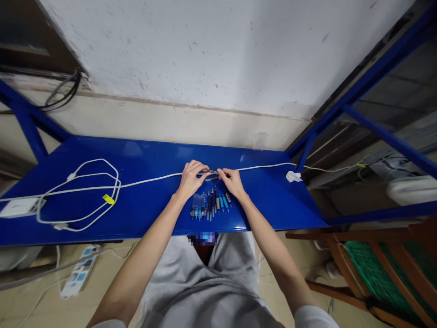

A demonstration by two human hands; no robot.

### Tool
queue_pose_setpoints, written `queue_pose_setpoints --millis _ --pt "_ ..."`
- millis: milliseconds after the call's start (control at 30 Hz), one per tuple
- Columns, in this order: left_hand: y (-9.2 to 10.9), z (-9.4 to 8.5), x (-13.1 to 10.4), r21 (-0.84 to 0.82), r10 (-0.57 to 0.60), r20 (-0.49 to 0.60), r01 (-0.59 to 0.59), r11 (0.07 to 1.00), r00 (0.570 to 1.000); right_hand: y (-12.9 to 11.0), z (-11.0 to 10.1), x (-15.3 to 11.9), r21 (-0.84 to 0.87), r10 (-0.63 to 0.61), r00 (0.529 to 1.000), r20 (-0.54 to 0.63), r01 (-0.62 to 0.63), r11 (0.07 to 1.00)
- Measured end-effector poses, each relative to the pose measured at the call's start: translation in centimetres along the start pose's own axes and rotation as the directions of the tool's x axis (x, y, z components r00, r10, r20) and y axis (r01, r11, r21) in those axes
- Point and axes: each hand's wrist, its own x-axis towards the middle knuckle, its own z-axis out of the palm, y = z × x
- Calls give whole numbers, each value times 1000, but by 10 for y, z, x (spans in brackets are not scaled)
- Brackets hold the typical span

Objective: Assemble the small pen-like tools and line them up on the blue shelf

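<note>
Above the middle of the blue table [150, 209], my left hand [191, 178] pinches one end of a dark pen [212, 171] between thumb and fingers. My right hand [234, 182] is closed around the pen's other end. Just below it, a second dark pen-like piece [212, 178] shows between the hands; whether it is held or lies on the table I cannot tell. Nearer me lie disassembled pen parts: several clear barrels [199, 200], thin dark refills [210, 202], and short blue and grey pen pieces [223, 202].
A white cable [153, 179] runs across the table behind the hands. At left, a coiled white cable [118, 182] with a yellow tag lies beside a white box [20, 207]. A crumpled white tissue [293, 176] sits at right. Blue frame bars [309, 148] rise at the table's ends.
</note>
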Motion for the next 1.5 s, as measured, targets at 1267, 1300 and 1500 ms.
queue_pose_setpoints --millis 1267,1300,1500 --pt "0 -3 2 26 -68 40 67 997 997 2 -2 6 255 60 997 -50 -45 966" --pt "0 -3 2 27 -76 39 74 997 996 2 -2 6 242 56 997 -52 -41 969" --pt "-3 -2 2 28 -83 21 82 996 996 5 -2 6 132 56 997 -43 -50 990"
